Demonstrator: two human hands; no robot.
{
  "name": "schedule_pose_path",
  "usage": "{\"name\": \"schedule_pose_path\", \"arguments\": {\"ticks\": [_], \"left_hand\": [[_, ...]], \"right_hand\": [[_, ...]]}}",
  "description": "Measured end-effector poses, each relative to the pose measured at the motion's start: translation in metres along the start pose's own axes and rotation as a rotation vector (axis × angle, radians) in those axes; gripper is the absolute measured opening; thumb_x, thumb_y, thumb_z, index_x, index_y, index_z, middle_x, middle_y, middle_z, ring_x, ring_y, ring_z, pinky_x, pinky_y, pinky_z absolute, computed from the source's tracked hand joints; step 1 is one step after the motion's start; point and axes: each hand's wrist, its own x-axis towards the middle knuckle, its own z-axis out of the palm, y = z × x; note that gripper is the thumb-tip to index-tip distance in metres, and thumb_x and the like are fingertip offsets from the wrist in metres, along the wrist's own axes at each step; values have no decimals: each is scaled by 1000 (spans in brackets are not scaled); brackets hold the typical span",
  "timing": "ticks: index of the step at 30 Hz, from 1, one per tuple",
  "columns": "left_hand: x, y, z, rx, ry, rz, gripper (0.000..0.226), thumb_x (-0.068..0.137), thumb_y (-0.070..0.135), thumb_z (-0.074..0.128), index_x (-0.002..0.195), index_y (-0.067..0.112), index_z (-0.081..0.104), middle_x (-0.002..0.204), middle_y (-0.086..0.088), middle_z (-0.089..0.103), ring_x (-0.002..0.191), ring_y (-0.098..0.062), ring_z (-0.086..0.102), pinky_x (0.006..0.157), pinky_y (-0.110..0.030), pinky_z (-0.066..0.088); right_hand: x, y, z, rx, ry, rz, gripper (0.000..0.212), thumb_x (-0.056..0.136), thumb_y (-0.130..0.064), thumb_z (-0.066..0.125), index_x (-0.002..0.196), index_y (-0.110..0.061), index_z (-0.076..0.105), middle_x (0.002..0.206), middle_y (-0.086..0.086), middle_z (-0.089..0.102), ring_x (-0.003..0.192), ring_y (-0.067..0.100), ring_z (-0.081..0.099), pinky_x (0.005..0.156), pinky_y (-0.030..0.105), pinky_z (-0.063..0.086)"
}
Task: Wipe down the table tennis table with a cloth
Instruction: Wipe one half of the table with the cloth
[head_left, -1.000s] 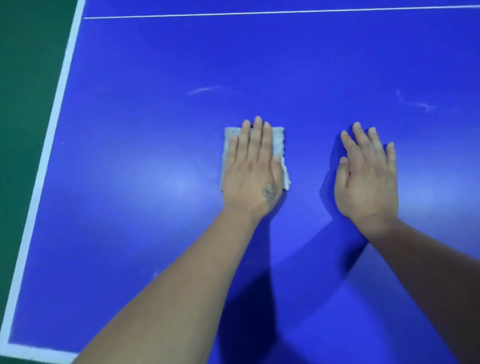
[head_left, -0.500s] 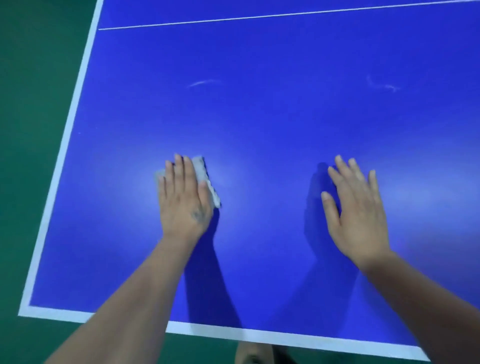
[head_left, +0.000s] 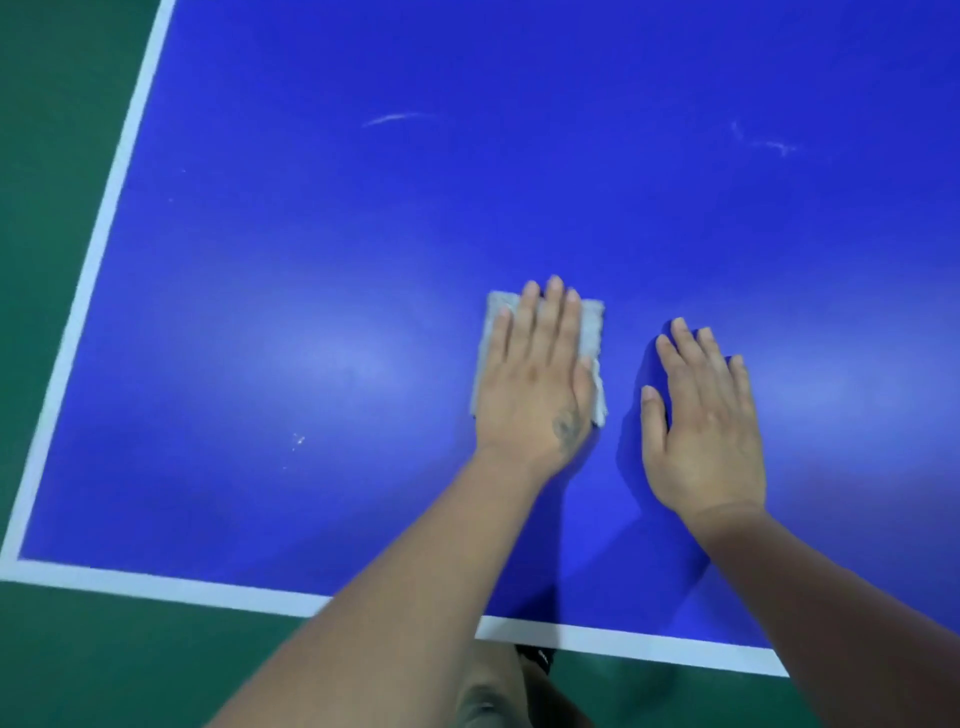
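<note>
A blue table tennis table (head_left: 322, 249) with white edge lines fills the view. A small grey folded cloth (head_left: 593, 319) lies flat on it, near the middle. My left hand (head_left: 537, 379) presses down on the cloth with straight fingers, covering most of it. My right hand (head_left: 701, 415) rests flat on the bare table just right of the cloth, fingers straight and slightly spread.
White smears mark the table at the upper middle (head_left: 395, 118) and upper right (head_left: 763, 141); small white specks (head_left: 297, 441) lie left of the cloth. Green floor (head_left: 57, 156) lies beyond the table's left and near edges. My leg and shoe (head_left: 535, 657) show below the near edge.
My left hand has slid the cloth to the right, back beside my right hand. The right hand has stayed flat on the table.
</note>
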Motion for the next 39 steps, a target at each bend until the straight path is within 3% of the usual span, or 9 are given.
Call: {"name": "schedule_pose_path", "arguments": {"ticks": [3,9,16,21,25,28,31,39], "left_hand": [[-70,4,-4,-20,-48,7,63,116,38,24,172,12,12,181,-5,7,167,-24,-2,134,-49,11],[-190,-45,-12,22,-79,-263,64,115,36,23,172,11,9,181,-4,2,167,-23,0,134,-48,12],[-135,-145,-27,26,18,-619,65,114,39,16,170,7,19,178,-12,18,167,-28,8,134,-54,13],[-36,-149,-24,-55,34,-583,68,111,42,11,172,11,8,181,-7,5,167,-26,-3,135,-52,3],[-15,-112,-15,-20,51,-402,66,112,41,14,172,12,12,181,-6,8,167,-26,0,135,-50,4],[-48,-83,-11,4,34,-218,65,113,39,18,172,12,14,181,-6,10,167,-25,1,134,-49,6],[-100,-69,-11,-12,-23,-157,64,115,39,19,172,12,9,181,-4,4,167,-23,-5,135,-48,5],[-217,-144,-28,32,-45,-328,64,114,37,22,172,11,13,181,-4,6,167,-22,1,135,-51,14]], "right_hand": [[1,0,-1,8,-1,4,57,110,-34,33,161,-9,41,174,2,29,163,24,19,132,52,16],[1,0,-1,-5,-25,9,60,108,-36,30,160,-9,40,174,3,28,163,25,19,132,53,16],[0,-1,2,-8,-9,2,59,109,-35,31,160,-8,40,173,4,29,163,26,18,132,52,15],[-2,0,1,4,11,-2,58,109,-34,34,160,-7,40,173,4,30,163,26,20,132,52,14],[-2,-2,0,12,10,3,59,108,-34,33,160,-8,40,174,3,29,163,25,18,133,52,13],[-1,-3,-1,21,7,3,58,108,-35,33,160,-9,40,173,3,29,163,24,18,133,52,13],[-1,-5,-1,18,0,12,59,107,-36,31,159,-10,40,173,4,30,163,26,18,133,53,12],[18,-59,6,35,53,42,60,106,-39,38,155,-4,43,173,11,30,163,29,20,132,55,10]]}}
